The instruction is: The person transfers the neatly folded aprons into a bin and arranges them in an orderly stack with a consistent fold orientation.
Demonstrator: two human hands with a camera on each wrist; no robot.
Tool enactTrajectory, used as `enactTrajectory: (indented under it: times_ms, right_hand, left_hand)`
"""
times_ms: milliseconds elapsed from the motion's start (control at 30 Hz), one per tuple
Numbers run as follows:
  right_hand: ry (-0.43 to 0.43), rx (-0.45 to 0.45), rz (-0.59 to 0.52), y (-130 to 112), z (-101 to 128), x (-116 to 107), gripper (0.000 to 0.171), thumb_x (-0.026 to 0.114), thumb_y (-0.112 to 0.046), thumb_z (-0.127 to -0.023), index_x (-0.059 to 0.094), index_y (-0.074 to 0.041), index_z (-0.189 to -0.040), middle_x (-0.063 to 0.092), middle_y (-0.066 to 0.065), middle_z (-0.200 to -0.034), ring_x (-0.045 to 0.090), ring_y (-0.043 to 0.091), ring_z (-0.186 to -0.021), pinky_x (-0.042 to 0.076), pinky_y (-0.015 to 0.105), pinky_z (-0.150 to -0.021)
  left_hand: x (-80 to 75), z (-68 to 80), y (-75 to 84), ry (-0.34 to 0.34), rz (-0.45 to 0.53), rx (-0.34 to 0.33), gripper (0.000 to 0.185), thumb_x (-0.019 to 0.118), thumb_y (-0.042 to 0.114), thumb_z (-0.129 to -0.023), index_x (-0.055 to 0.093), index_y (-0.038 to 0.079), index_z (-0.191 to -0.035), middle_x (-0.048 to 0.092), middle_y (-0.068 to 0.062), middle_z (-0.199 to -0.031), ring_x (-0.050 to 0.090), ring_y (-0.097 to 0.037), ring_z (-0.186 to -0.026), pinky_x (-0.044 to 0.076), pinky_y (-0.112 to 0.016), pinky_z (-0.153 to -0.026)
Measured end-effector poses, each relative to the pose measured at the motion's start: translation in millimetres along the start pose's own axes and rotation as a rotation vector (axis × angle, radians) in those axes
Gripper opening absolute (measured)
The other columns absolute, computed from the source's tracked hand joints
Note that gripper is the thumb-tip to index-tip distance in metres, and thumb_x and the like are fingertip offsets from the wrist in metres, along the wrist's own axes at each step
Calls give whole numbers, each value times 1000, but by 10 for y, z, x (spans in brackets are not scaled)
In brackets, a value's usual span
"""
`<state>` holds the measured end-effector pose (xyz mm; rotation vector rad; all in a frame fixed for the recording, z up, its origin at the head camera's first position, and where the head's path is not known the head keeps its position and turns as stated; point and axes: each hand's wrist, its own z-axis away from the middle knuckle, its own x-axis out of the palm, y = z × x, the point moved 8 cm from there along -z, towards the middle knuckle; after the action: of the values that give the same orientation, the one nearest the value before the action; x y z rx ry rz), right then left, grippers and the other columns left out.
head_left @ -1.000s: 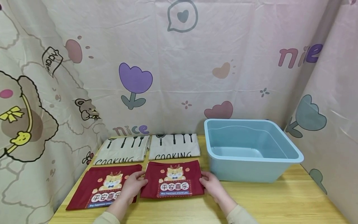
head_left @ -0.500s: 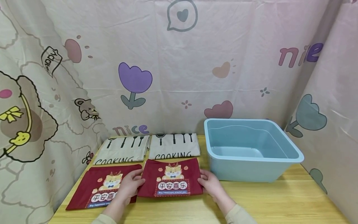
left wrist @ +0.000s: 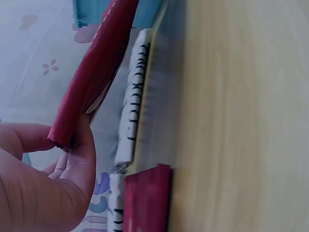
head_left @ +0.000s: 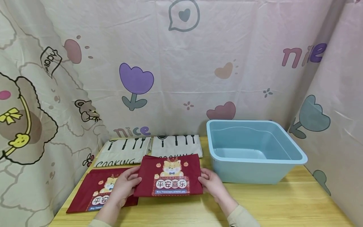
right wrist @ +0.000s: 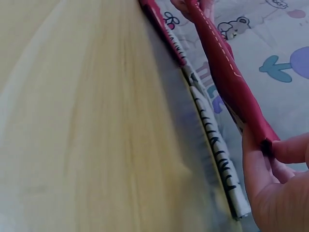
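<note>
The left hand (head_left: 122,186) pinches the left edge of a folded red cloth (head_left: 169,179), and the right hand (head_left: 213,185) pinches its right edge. The cloth now hangs clear of the tabletop (head_left: 272,205), higher than 0.5 s ago, hiding part of 1 cream COOKING cloth (head_left: 176,145). A second red cloth (head_left: 99,192) lies left, partly covered.

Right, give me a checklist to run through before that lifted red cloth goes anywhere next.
1. Left hand grips the held red cloth at its left edge: ok.
2. Right hand grips its right edge: ok.
3. Cloth lifted off the table: ok, per the wrist views.
4. Cloth folded flat, not sagging: ok.
5. Blue tub holds nothing: ok.
6. Other red cloth lies flat: ok.
</note>
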<state>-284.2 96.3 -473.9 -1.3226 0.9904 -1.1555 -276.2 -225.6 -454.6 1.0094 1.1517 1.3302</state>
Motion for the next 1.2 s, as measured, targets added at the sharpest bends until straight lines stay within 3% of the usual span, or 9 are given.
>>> enactTrajectory:
  times_ms: [633, 967, 1200]
  right_hand:
    - [-56, -54, -43, -392, 55, 102, 48, 50, 3, -99, 33, 21, -140, 64, 28, -116, 70, 24, -89, 58, 43, -80]
    - [-94, -68, -56, -590, 34, 218, 45, 51, 3, -98, 38, 17, -139, 67, 19, -111, 68, 17, -83, 59, 40, -78]
    - [-110, -89, -49, -786, 36, 283, 45, 51, 3, -99, 37, 17, -140, 66, 21, -115, 67, 15, -85, 59, 39, -78]
  left_hand:
    - [-143, 133, 310, -34, 37, 36, 60, 55, -3, -98, 31, -1, -152, 67, 1, -103, 68, -13, -86, 59, -39, -74]
    - [-251, 210, 520, -65, 51, 91, 65, 57, 0, -97, 26, -1, -153, 67, 8, -100, 68, -12, -87, 59, -38, -74]
    - [-336, 246, 687, -51, 75, 135, 54, 61, 3, -96, 41, 8, -146, 68, 8, -98, 68, -11, -85, 59, -33, -71]
